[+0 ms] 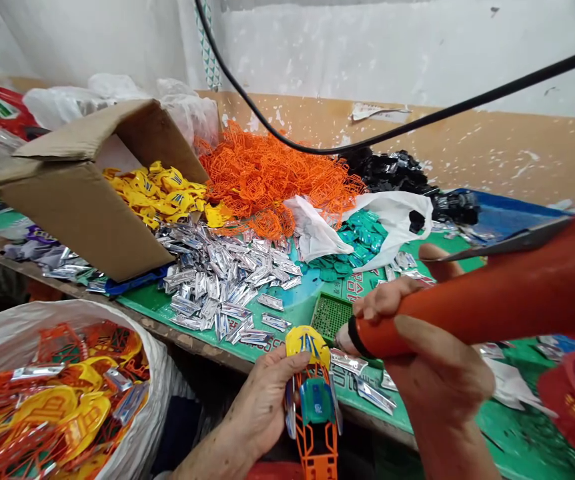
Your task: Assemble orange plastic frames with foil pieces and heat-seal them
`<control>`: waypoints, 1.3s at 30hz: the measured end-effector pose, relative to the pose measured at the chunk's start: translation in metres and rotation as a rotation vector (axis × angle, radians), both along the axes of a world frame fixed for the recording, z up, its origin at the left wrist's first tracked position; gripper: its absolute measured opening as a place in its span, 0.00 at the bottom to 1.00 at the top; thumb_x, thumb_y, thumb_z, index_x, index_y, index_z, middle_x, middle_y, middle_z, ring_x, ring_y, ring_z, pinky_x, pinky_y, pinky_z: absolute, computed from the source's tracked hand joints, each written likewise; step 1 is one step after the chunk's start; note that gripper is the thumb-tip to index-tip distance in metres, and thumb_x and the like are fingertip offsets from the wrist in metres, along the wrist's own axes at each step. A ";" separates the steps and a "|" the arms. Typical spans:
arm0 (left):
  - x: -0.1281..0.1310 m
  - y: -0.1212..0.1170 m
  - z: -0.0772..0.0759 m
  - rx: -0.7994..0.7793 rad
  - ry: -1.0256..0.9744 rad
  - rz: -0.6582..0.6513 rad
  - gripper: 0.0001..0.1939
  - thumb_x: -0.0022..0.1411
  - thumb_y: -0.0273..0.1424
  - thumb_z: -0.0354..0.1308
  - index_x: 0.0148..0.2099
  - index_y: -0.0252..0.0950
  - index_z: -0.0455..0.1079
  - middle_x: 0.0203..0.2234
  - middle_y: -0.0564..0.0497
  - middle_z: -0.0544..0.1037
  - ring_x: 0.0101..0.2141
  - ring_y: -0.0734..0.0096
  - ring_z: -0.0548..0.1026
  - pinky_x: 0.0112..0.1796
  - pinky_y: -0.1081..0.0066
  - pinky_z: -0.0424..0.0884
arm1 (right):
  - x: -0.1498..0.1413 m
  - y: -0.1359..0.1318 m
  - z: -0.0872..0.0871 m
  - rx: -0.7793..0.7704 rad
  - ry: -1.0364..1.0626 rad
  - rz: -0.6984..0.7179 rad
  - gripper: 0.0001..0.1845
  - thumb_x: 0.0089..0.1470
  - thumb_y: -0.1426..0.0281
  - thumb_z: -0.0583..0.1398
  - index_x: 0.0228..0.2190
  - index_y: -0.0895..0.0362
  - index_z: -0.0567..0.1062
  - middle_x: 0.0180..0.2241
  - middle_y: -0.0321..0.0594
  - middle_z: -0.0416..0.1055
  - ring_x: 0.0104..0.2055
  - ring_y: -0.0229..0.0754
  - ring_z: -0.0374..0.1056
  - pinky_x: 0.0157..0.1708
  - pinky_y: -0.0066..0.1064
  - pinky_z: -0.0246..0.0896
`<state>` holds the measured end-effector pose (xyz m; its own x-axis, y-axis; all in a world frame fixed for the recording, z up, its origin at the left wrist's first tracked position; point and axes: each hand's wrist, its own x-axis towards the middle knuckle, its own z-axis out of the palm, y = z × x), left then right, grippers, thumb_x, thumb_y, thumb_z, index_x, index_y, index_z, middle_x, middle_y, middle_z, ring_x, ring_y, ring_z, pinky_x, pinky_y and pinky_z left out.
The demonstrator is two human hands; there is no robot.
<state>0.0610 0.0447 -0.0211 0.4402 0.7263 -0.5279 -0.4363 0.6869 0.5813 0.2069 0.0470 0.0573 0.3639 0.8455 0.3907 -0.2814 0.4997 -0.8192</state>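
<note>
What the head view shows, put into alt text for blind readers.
The left hand holds a yellow, green and orange plastic assembly; the right hand grips a red-orange power screwdriver. Beyond, silver parts and orange frames lie heaped on a green worktop beside a cardboard box.

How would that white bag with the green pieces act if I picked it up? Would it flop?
The white bag would probably flop, since its plastic looks thin and crumpled. Some green pieces might slide out, because the bag gapes open and pieces spread past its edge.
</note>
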 end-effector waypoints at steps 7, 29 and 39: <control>-0.002 0.001 0.000 0.002 -0.015 0.026 0.17 0.47 0.33 0.69 0.38 0.28 0.74 0.26 0.47 0.79 0.21 0.75 0.73 0.23 0.76 0.68 | -0.005 0.001 -0.007 -0.018 -0.058 -0.028 0.30 0.41 0.74 0.65 0.48 0.44 0.69 0.22 0.31 0.69 0.25 0.40 0.65 0.29 0.37 0.65; 0.001 0.000 0.002 -0.007 0.028 0.049 0.17 0.44 0.34 0.71 0.35 0.28 0.75 0.21 0.50 0.77 0.19 0.78 0.70 0.21 0.78 0.67 | -0.005 -0.003 -0.016 -0.066 -0.036 -0.005 0.31 0.41 0.77 0.64 0.48 0.45 0.68 0.24 0.29 0.70 0.25 0.37 0.66 0.28 0.34 0.67; 0.002 -0.005 -0.004 0.029 0.029 0.083 0.15 0.46 0.34 0.70 0.33 0.29 0.73 0.21 0.51 0.76 0.18 0.78 0.69 0.20 0.78 0.66 | -0.009 -0.006 -0.022 -0.074 -0.012 0.011 0.31 0.42 0.77 0.64 0.49 0.46 0.67 0.25 0.29 0.70 0.25 0.36 0.66 0.31 0.34 0.66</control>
<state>0.0626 0.0398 -0.0250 0.3629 0.7749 -0.5176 -0.4739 0.6317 0.6135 0.1981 0.0410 0.0356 0.3500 0.8762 0.3315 -0.2763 0.4347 -0.8572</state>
